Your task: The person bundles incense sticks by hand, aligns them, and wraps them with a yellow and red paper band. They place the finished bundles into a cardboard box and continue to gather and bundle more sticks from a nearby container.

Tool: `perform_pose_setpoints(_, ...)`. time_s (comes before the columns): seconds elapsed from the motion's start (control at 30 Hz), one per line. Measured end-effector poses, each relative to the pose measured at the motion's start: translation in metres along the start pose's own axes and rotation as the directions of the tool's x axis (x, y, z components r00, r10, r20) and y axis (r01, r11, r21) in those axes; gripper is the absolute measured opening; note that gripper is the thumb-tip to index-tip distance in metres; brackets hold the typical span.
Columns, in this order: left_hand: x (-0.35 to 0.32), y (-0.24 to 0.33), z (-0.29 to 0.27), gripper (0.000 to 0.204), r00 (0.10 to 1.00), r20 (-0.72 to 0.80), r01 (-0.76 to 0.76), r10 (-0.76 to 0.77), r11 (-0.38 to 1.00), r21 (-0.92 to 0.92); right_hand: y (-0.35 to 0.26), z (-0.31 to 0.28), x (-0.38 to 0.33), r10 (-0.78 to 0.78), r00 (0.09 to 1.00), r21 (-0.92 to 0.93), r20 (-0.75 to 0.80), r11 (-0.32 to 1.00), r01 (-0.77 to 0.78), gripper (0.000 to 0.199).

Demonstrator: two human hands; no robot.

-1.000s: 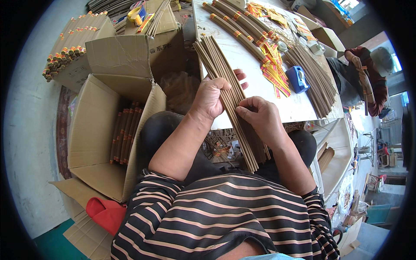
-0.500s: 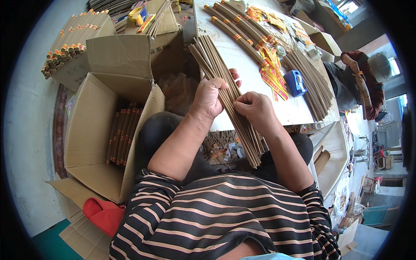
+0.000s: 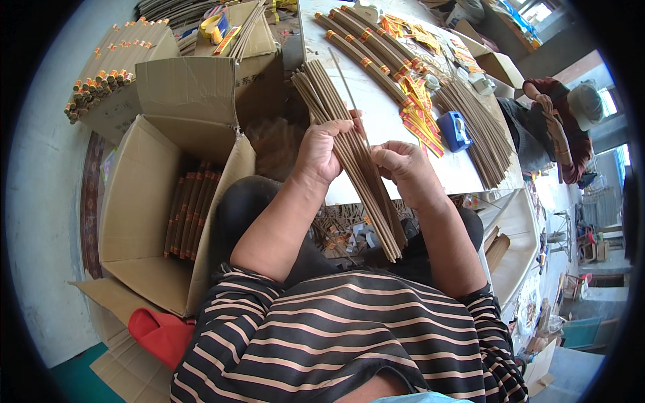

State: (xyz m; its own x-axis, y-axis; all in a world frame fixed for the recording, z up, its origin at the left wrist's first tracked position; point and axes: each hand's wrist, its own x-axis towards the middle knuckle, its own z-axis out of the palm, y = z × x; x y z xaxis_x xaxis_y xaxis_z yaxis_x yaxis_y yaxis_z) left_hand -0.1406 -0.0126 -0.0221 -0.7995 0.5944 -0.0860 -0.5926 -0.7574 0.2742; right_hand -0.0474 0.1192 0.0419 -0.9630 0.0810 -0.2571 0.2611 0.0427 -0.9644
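Note:
My left hand (image 3: 318, 152) is wrapped round the middle of a bundle of thin brown incense sticks (image 3: 363, 180), which slants above my lap from upper left to lower right. Close beside it, my right hand (image 3: 411, 172) pinches a single incense stick (image 3: 348, 84) between thumb and fingers. This stick stands apart from the bundle at its upper end; its lower part is hidden behind the hand and the other sticks. On the white table (image 3: 349, 190) beyond, a fan of loose sticks (image 3: 478, 134) lies beside a blue tape dispenser (image 3: 455, 131) and red-and-yellow paper bands (image 3: 424, 121).
Banded bundles (image 3: 366, 64) lie at the table's far side. To my left stands an open carton (image 3: 138, 201) with banded bundles (image 3: 191, 215) inside. More bundles are stacked (image 3: 117, 57) at the far left. Another person (image 3: 541, 124) holds sticks at the right.
My right hand has drawn one stick away from the bundle and shifted slightly right. My left hand keeps its grip. At the right, the other person's hands have moved.

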Motion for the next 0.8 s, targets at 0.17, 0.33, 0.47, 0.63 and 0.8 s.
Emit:
perform_pose_setpoints(0.17,0.001,-0.001,0.000,0.022,0.998,-0.018,-0.059,0.059,0.997,-0.044,-0.014,-0.020,-0.014,-0.105,0.988,0.115,-0.112,0.986,0.118,0.028)
perform_pose_setpoints(0.33,0.001,0.004,-0.002,0.022,0.997,0.028,-0.074,0.076,0.995,-0.066,-0.031,-0.095,-0.075,-0.202,0.891,-0.061,-0.406,0.979,0.194,0.022)
perform_pose_setpoints(0.47,0.004,0.001,-0.007,0.024,0.997,0.053,-0.051,0.054,0.997,-0.054,0.027,-0.189,-0.150,-0.266,0.773,-0.406,-0.576,0.914,0.012,0.025)
perform_pose_setpoints(0.63,0.003,-0.003,-0.004,0.024,0.997,0.042,-0.069,0.069,0.998,-0.004,0.155,-0.281,-0.293,-0.168,0.625,-0.568,-0.762,0.637,-0.522,0.018)
perform_pose_setpoints(0.8,0.001,-0.006,-0.003,0.024,0.999,0.027,-0.048,0.048,0.999,0.010,0.241,-0.303,-0.402,0.148,0.533,-0.499,-0.833,0.216,-0.839,0.017)
